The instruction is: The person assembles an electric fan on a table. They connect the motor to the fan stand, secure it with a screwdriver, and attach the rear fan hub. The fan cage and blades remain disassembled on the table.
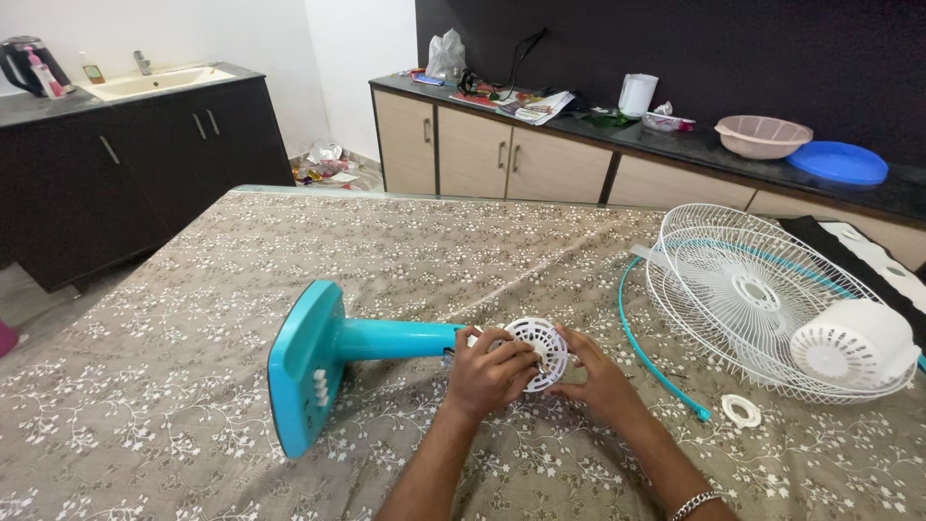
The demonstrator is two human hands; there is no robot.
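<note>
Both hands — left hand (487, 371), right hand (598, 381) — pinch a white vented cap (540, 349) between curled fingers. It sits at the teal fan stand (333, 352) — lying on a floral tablecloth (193, 289).

The left hand (487, 374) and right hand (600, 381) cover the lower edge of the white vented cap (540, 349) they grip. Where the blue stand (333, 352) meets that cap is hidden behind the left fingers.
</note>
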